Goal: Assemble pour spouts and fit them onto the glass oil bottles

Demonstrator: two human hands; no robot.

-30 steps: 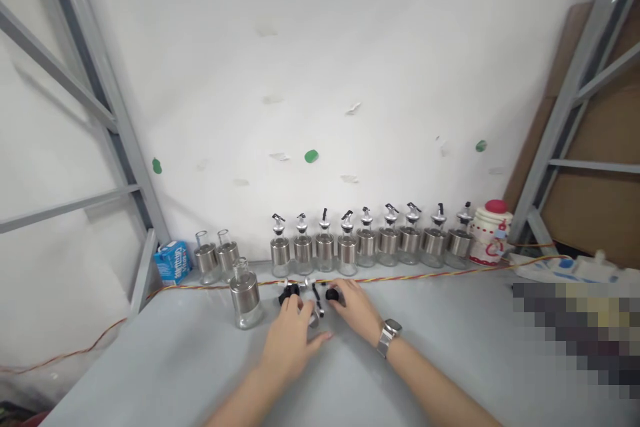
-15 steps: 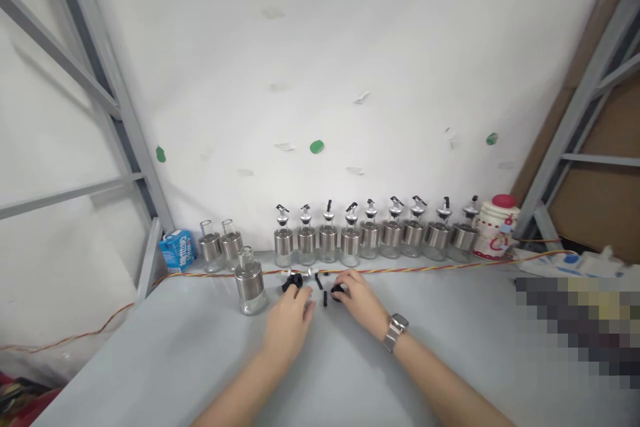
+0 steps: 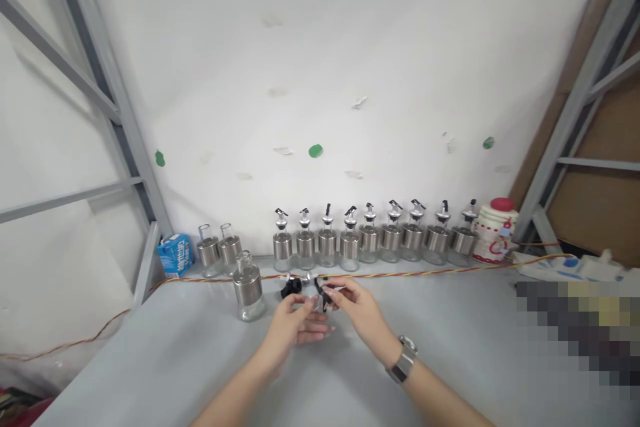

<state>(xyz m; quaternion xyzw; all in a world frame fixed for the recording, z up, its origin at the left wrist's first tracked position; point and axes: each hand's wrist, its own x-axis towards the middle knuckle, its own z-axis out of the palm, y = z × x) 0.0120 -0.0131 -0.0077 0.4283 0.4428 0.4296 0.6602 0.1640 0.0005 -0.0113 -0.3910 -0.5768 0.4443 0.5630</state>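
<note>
My left hand [image 3: 293,330] is closed, thumb and forefinger around a small clear, pale piece [image 3: 315,303], its other fingers stretched out beneath. Close by on the right, my right hand [image 3: 361,310] pinches a small black piece [image 3: 328,295]; its exact shape is partly hidden by the fingers. Just behind my hands, loose black parts [image 3: 291,288] and a small silvery pourer part [image 3: 309,277] lie on the table. An open glass bottle with a steel sleeve [image 3: 249,289] stands upright to the left of my left hand.
Along the wall stands a row of several steel-sleeved bottles [image 3: 327,240] with pourer spouts. Two bottles without spouts [image 3: 208,250] are at the left, beside a blue carton [image 3: 175,256]. A red-lidded jar [image 3: 494,232] ends the row. A twisted red-yellow wire [image 3: 400,272] crosses the table [image 3: 440,340].
My right hand has lifted the black piece from the table and brought it toward my left hand. My left hand has turned palm-up and now holds the clear piece.
</note>
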